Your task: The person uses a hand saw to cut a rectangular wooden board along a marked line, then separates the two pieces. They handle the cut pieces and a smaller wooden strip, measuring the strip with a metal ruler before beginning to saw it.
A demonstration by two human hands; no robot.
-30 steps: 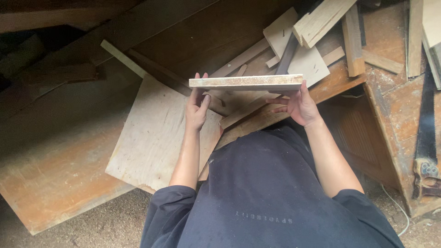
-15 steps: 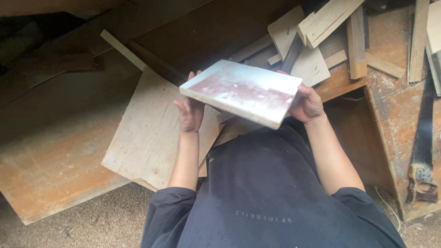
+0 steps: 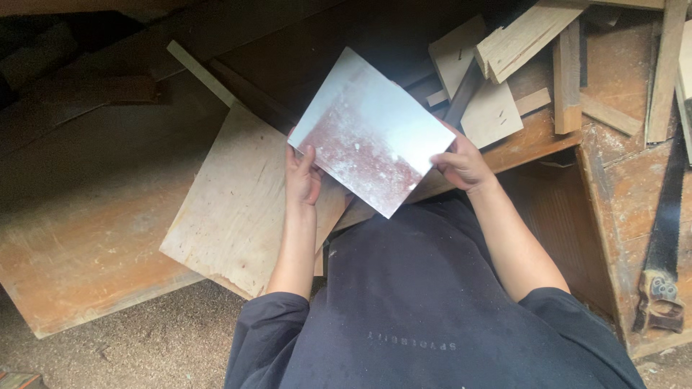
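Note:
I hold a flat rectangular board (image 3: 369, 130) in both hands, its broad face turned up toward me. That face is white with a reddish-brown worn patch. My left hand (image 3: 303, 176) grips the board's lower left edge, thumb on top. My right hand (image 3: 461, 164) grips its right edge. The board hovers above a pale plywood sheet (image 3: 238, 209) lying on a heap of wood.
Large brown boards (image 3: 86, 238) lie at the left. Several light wooden offcuts (image 3: 497, 65) are piled at the upper right. A hand saw (image 3: 667, 245) rests on a worn wooden surface at the right. Sawdust covers the floor (image 3: 144, 346) below.
The board was held edge-on a second ago. I have tilted it toward me, so its white and reddish face now shows in full. Both hands kept their grip.

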